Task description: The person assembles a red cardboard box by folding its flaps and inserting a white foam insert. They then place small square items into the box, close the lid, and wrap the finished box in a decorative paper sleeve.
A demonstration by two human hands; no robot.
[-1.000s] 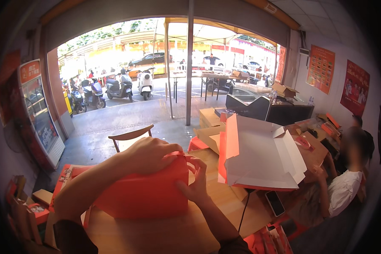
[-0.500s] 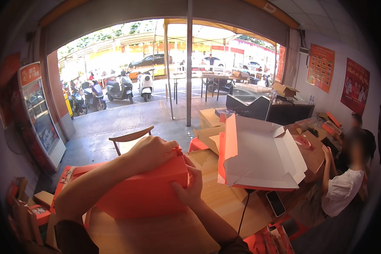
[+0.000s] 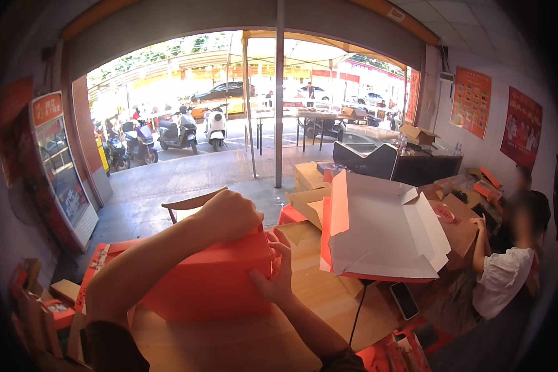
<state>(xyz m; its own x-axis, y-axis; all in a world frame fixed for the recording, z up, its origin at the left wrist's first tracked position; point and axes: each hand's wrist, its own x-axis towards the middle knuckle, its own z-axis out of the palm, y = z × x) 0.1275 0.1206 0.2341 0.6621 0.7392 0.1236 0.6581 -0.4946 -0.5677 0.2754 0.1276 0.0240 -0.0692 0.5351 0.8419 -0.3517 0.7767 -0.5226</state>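
A red cardboard box [image 3: 211, 282] stands on the wooden table in front of me. My left hand [image 3: 229, 216] reaches across its top with curled fingers, gripping the upper edge near the right corner; its fingertips are hidden behind the hand. At the box's right end is my right hand [image 3: 276, 266], thumb pressed against the side facing me and fingers bent around the end. To the right lies an open, unfolded carton [image 3: 387, 232], white inside with orange-red outer flaps, apart from both hands.
A smartphone [image 3: 405, 301] and a black cable [image 3: 357, 315] lie at the table's right. Brown cartons [image 3: 310, 178] stand beyond the table, near a wooden chair [image 3: 195, 201]. At right, a person in a white top [image 3: 505, 276] sits by another table. Red packages [image 3: 394, 354] are at lower right.
My left hand has curled further over the box's top right corner. My right fingers have shifted slightly at the end. The seated person's head and hand have moved a little.
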